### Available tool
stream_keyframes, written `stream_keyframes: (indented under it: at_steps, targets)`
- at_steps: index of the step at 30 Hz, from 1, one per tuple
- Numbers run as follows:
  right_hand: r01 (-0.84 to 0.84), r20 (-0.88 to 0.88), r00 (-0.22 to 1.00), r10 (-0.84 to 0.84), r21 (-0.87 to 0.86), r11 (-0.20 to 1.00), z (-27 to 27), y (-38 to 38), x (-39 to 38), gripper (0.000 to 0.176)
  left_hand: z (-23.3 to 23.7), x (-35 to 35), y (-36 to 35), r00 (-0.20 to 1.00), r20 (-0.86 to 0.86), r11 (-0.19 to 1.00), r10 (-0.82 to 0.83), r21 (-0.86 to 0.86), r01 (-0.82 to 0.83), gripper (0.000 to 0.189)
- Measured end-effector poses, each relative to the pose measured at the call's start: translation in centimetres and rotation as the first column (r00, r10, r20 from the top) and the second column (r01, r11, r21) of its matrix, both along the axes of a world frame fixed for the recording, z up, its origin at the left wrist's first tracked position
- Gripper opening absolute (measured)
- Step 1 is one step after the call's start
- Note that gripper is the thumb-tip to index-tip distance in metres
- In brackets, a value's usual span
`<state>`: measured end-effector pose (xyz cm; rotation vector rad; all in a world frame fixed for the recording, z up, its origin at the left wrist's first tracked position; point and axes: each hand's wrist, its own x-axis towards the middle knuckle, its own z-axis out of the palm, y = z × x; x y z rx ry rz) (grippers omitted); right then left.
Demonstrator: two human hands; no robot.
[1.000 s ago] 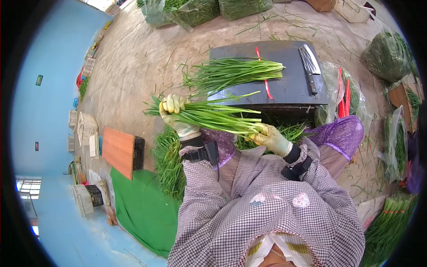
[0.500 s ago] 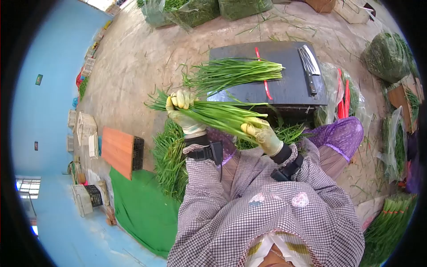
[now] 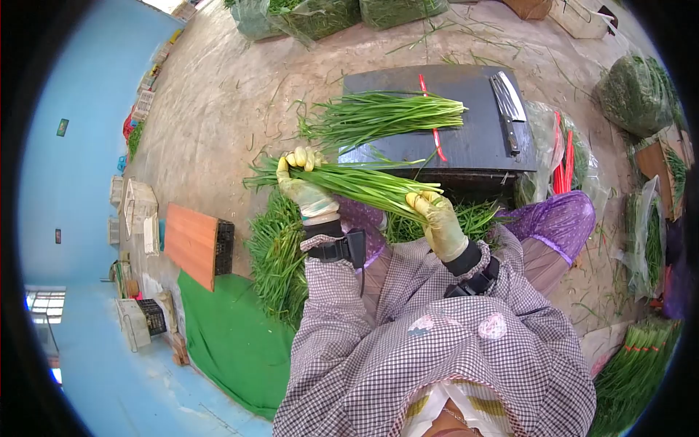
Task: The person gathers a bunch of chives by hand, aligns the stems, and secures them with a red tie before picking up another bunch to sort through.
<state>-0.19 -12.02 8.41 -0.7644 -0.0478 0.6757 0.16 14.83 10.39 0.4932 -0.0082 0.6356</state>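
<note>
A bunch of long green garlic chives [image 3: 357, 183] is stretched between my gloved hands, in front of the dark board. My left hand [image 3: 298, 178] is wrapped round the leafy end. My right hand [image 3: 435, 215] grips the pale stem end. On the dark board [image 3: 466, 84] lies another bunch of chives [image 3: 393, 116], across a red tie strip [image 3: 437, 142]. A knife [image 3: 507, 116] with a black handle rests at the board's right side. Loose chives [image 3: 277, 255] are heaped below my left hand, and more [image 3: 473, 221] lie in front of my lap.
Red strips [image 3: 563, 160] sit in a plastic bag right of the board. Bagged greens [image 3: 637, 95] stand at the right and at the back [image 3: 320, 18]. An orange panel [image 3: 191, 244] leans on a black crate at left, by a green sheet [image 3: 233, 335]. Tied bunches [image 3: 641, 364] lie at lower right.
My right hand has shifted slightly right along the stem end of the held bunch. The stems look more gathered together. My left hand has barely moved.
</note>
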Motion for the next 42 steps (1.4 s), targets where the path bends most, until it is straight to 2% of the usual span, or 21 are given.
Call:
stream_keyframes:
  at_steps: [2, 5, 9, 11, 12, 14, 15, 16, 18, 19, 21, 26, 30, 31, 33, 34, 37, 39, 40, 41, 42]
  targets:
    - [0.003, -0.065, 0.998, 0.005, 0.12, 0.993, 0.8, -0.2, -0.1, 0.033, 0.2, 0.0, -0.1, 1.0, -0.006, 1.0, 0.001, -0.023, -0.001, 0.028]
    - [-0.174, 0.029, 0.985, 0.171, 0.218, 0.96, 0.9, -1.7, 0.4, 0.037, 0.4, -0.2, 0.2, 1.0, 0.001, 0.996, 0.013, -0.088, -0.013, 0.027]
    - [-0.207, 0.194, 0.962, 0.195, 0.044, 0.977, -1.7, -6.7, 1.9, 0.031, -1.7, -1.3, 5.9, 0.995, 0.028, 0.991, 0.098, -0.093, -0.095, 0.026]
    - [-0.186, 0.426, 0.843, 0.329, -0.343, 0.921, -5.2, -10.5, 3.3, 0.03, -2.2, -2.2, 8.1, 0.982, -0.012, 0.981, 0.189, -0.031, -0.189, 0.026]
    - [-0.196, 0.443, 0.769, 0.462, -0.524, 0.829, -7.3, -12.1, 3.9, 0.04, -2.0, -2.6, 8.7, 0.979, -0.029, 0.979, 0.204, 0.001, -0.204, 0.026]
    - [-0.06, 0.238, 0.445, 0.863, -0.954, 0.294, -6.9, -12.8, 3.9, 0.05, -1.8, -2.7, 9.3, 0.969, -0.061, 0.971, 0.24, 0.007, -0.24, 0.026]
    - [0.11, 0.016, 0.3, 0.954, -0.994, -0.018, -6.6, -13.0, 4.0, 0.055, -1.9, -2.6, 9.4, 0.964, -0.076, 0.967, 0.255, 0.01, -0.255, 0.026]
    - [0.304, 0.28, 0.3, 0.912, -0.934, 0.187, -8.2, -12.6, 3.7, 0.072, -1.3, -2.5, 8.9, 0.968, -0.07, 0.97, 0.241, 0.002, -0.242, 0.025]
    - [0.247, 0.61, 0.435, 0.662, -0.788, 0.564, -5.0, -8.9, 3.6, 0.076, -1.0, -1.8, 7.7, 0.97, -0.069, 0.973, 0.231, 0.001, -0.231, 0.026]
    - [0.116, 0.687, 0.592, 0.421, -0.59, 0.799, -3.6, -6.6, 3.6, 0.072, -0.7, -1.4, 7.1, 0.972, -0.067, 0.974, 0.226, 0.004, -0.226, 0.026]
    - [0.051, 0.595, 0.797, 0.107, -0.243, 0.969, -0.7, -2.6, 3.2, 0.062, 0.2, -0.5, 5.1, 0.96, -0.08, 0.963, 0.268, 0.029, -0.267, 0.026]
    - [0.223, 0.694, 0.711, 0.11, -0.371, 0.902, 0.7, 0.2, 4.1, 0.025, 0.5, -0.4, 3.3, 0.95, -0.109, 0.956, 0.292, 0.02, -0.292, 0.025]
    - [0.382, 0.436, 0.863, -0.255, -0.234, 0.894, -2.4, -2.9, 5.3, 0.022, -1.7, -2.2, 6.6, 0.954, -0.135, 0.962, 0.266, -0.02, -0.271, 0.026]
    - [0.248, 0.401, 0.901, -0.165, -0.164, 0.955, -5.6, -4.2, 6.0, 0.021, -1.4, -2.4, 6.3, 0.94, -0.155, 0.947, 0.305, -0.052, -0.316, 0.026]
    - [-0.047, 0.443, 0.847, 0.294, -0.489, 0.871, -6.1, -5.2, 5.7, 0.03, -0.2, -2.0, 5.1, 0.908, -0.199, 0.912, 0.369, -0.112, -0.395, 0.026]
    - [0.008, 0.482, 0.776, 0.407, -0.653, 0.758, -6.7, -4.6, 4.8, 0.052, -0.3, -1.6, 4.9, 0.879, -0.264, 0.888, 0.398, -0.129, -0.441, 0.025]
    - [0.199, 0.768, 0.577, 0.277, -0.462, 0.864, -3.9, -0.7, 4.2, 0.069, -1.0, -0.5, 3.7, 0.905, -0.23, 0.896, 0.357, -0.188, -0.401, 0.025]
    - [-0.098, 0.635, 0.748, 0.195, -0.185, 0.978, -2.9, 2.7, 4.1, 0.063, -1.0, -0.2, 2.4, 0.927, -0.218, 0.916, 0.305, -0.2, -0.348, 0.025]
    - [0.053, 0.772, 0.617, 0.153, -0.235, 0.971, -4.0, 4.7, 4.3, 0.057, -0.1, 0.2, 0.8, 0.923, -0.236, 0.911, 0.305, -0.21, -0.355, 0.026]
    - [0.121, 0.76, 0.612, 0.217, -0.361, 0.925, -2.6, 5.4, 4.1, 0.054, 0.3, 0.6, -0.3, 0.918, -0.253, 0.906, 0.304, -0.22, -0.361, 0.026]
    - [0.079, 0.705, 0.7, 0.114, -0.234, 0.969, -2.5, 6.5, 3.8, 0.05, 0.2, 0.9, -0.8, 0.905, -0.273, 0.902, 0.328, -0.195, -0.385, 0.025]
